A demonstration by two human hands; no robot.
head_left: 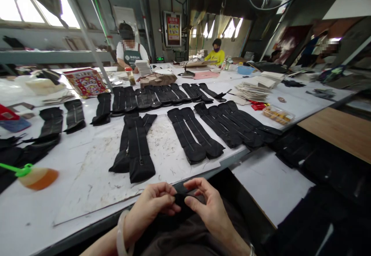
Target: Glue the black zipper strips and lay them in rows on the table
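Low in the head view, my left hand point(158, 200) pinches the edge of a black fabric piece point(180, 199) between thumb and fingers. My right hand point(210, 205) holds the same piece from the other side, thumb on the cloth and index finger raised off it. Most of this piece is hidden or merges with dark clothing below. Just beyond my hands, a black zippered strip point(139, 147) lies over another one on the white table point(95, 194). To their right lies a pair of black zippered strips point(193, 134).
More zippered strips point(232, 124) and a long row of strips point(150, 97) cover the table. A bottle of orange liquid point(37, 176) lies at left. At right are a clear plastic box point(278, 115) and stacked sheets point(252, 89). Two people point(131, 51) work across the table.
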